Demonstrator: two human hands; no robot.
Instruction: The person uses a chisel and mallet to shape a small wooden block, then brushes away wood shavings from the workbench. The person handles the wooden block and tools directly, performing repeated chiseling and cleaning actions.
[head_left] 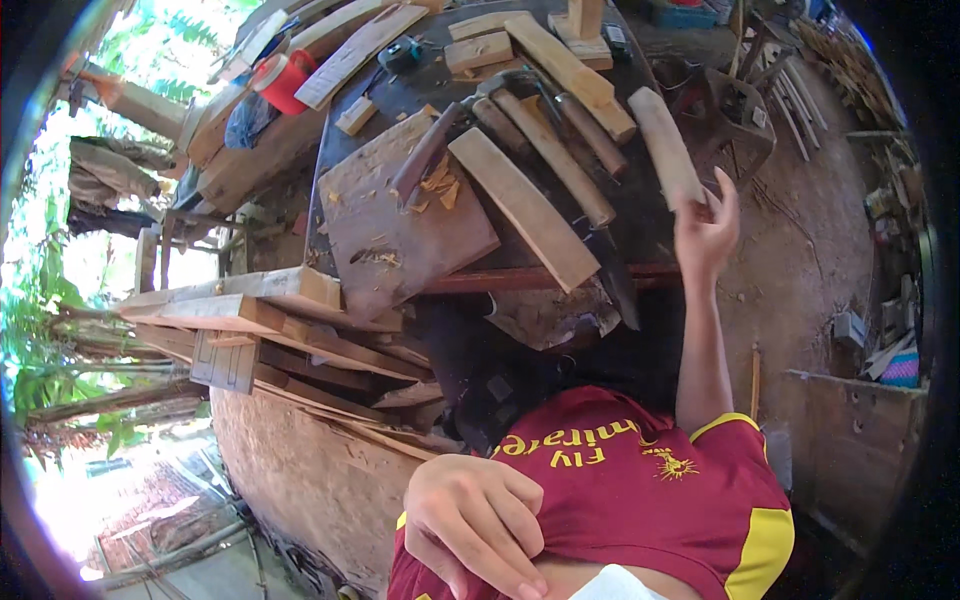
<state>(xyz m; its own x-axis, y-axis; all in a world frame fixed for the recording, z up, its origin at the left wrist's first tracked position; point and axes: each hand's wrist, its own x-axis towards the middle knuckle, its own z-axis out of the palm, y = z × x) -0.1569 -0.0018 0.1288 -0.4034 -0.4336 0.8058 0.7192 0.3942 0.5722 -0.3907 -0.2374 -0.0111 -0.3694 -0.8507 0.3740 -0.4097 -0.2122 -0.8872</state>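
My right hand [706, 228] reaches out past the table's right corner. It grips the near end of a pale wooden block [662, 145], one finger lifted away from the wood. My left hand [475, 520] is low in front of my body, by the lower edge of my maroon shirt [620, 480]. Its fingers are loosely bent and point down toward my waist, with nothing seen in them; the thumb is hard to make out. On the dark table [345, 150] lie a long pale board [525, 205], several wooden-handled tools [550, 160] and a machete-like blade [612, 275].
A wide slab [400, 230] with wood shavings lies on the table's left. Stacked planks [260, 310] jut out at the left. A red jug [285, 82] stands among timbers at the far left. Behind my right hand is a wooden stool [740, 115] on the earth floor.
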